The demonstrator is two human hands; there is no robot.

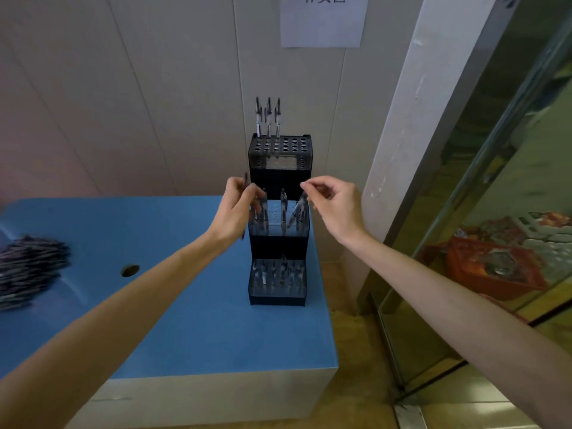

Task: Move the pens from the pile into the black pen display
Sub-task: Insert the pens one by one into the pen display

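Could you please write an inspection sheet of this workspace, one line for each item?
Surface: blue table top with a round hole.
Job's things: black pen display with three tiers; three pens upright in the top tier, a few in the middle and bottom tiers; pile of pens at the table's left edge.
Clutter: nothing seen.
Hands: left hand holds pens beside the middle tier; right hand has fingertips pinched together above it, nothing clearly held.
Cables: nothing seen.
Surroundings: paper notice on the panelled wall; glass door to the right.
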